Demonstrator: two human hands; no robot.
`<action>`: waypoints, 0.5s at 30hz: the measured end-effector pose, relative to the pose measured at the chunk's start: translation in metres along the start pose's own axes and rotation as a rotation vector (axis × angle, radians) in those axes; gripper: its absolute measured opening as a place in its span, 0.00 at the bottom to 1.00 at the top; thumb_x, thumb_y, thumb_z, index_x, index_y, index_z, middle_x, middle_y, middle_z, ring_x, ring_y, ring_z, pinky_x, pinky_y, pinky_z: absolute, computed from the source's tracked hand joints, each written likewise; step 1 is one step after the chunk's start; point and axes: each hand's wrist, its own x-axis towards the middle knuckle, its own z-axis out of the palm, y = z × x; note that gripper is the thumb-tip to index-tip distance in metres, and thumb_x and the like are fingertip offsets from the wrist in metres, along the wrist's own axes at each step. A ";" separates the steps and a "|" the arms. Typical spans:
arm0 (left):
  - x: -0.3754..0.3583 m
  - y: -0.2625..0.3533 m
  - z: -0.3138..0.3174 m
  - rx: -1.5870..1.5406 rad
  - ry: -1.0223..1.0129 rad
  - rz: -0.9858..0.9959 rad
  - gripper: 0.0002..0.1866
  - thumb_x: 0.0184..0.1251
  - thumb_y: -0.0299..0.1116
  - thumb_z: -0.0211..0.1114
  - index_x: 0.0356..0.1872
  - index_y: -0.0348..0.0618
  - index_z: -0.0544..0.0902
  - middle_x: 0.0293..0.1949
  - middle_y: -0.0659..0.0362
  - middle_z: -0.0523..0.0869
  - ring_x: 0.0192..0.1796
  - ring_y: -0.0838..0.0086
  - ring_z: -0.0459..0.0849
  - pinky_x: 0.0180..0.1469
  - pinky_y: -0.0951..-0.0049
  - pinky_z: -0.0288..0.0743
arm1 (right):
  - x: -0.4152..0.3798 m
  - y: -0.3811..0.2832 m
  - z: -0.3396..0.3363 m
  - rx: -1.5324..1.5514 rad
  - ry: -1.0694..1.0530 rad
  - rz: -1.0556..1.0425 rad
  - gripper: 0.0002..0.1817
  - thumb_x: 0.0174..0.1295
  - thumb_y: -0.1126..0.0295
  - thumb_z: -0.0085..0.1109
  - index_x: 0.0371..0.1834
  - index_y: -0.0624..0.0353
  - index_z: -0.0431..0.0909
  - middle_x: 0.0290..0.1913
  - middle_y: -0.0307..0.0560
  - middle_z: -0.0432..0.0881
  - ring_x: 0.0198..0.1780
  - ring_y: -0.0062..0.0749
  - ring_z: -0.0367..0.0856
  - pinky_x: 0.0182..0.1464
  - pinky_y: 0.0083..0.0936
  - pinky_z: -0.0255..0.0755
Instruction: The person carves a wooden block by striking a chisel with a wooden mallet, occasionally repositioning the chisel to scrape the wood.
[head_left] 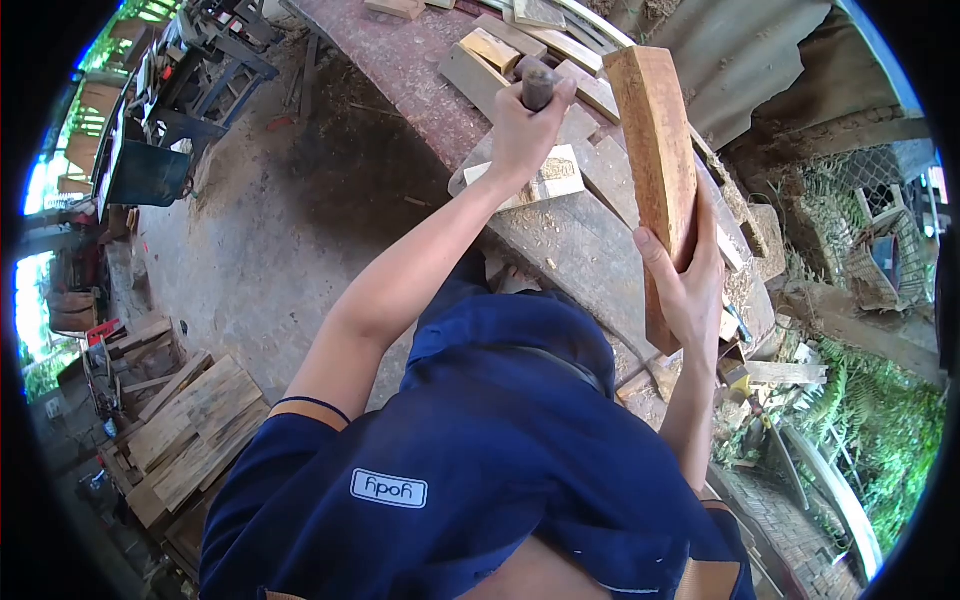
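"Two bare hands: what does each one have?"

"Left hand point(524, 130) is wrapped in a fist round a dark, round-ended handle point(538, 88). Right hand point(692, 295) clasps a long wooden block point(655, 150) towards its lower end, thumb on one side, fingers along the other."

"How does that block handle?"

"Stiff and fairly heavy, I'd judge, and unlikely to break; its sides look dry rather than slippery. Low down, where the hand has it, suits a one-handed hold, though it probably feels top-heavy there."

"And the poses?"

"Left arm reaches forward, elbow bent outward, wrist crossing above a pale piece of wood point(552, 182). Right hand is nearer the body, and the block slants up and away above the workbench point(585, 260). What the handle belongs to I can't tell; the fist hides it."

"Beyond them?"

"Shavings dot the bench, offcuts point(490, 48) lie past the fist, concrete floor point(250, 260) spreads to the left, and boards point(200, 430) are stacked down by the left elbow."
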 end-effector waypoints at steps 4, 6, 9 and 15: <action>-0.003 -0.008 0.001 0.092 -0.006 -0.021 0.22 0.70 0.40 0.67 0.17 0.40 0.76 0.15 0.70 0.71 0.20 0.87 0.65 0.22 0.74 0.57 | 0.001 -0.001 0.003 0.020 0.011 -0.026 0.48 0.56 0.49 0.69 0.78 0.48 0.55 0.62 0.64 0.78 0.62 0.56 0.79 0.63 0.46 0.72; -0.009 -0.006 0.006 0.052 -0.045 0.067 0.22 0.70 0.41 0.67 0.17 0.41 0.76 0.14 0.70 0.71 0.20 0.87 0.66 0.22 0.75 0.58 | 0.003 -0.012 -0.004 0.093 0.006 -0.055 0.48 0.57 0.51 0.69 0.78 0.52 0.56 0.62 0.64 0.78 0.63 0.52 0.79 0.64 0.44 0.71; -0.024 0.002 0.019 0.102 -0.151 0.160 0.12 0.66 0.34 0.69 0.23 0.41 0.83 0.17 0.66 0.79 0.21 0.85 0.73 0.23 0.76 0.64 | 0.008 -0.023 -0.008 0.280 0.152 -0.201 0.48 0.57 0.55 0.69 0.77 0.61 0.54 0.65 0.61 0.71 0.59 0.44 0.78 0.58 0.38 0.75; -0.041 -0.025 0.027 0.148 -0.390 0.206 0.06 0.55 0.28 0.70 0.34 0.40 0.84 0.22 0.48 0.79 0.20 0.71 0.79 0.25 0.68 0.70 | 0.012 -0.032 -0.010 -0.098 -0.146 -0.039 0.46 0.58 0.58 0.66 0.78 0.55 0.53 0.61 0.67 0.78 0.60 0.52 0.81 0.62 0.42 0.73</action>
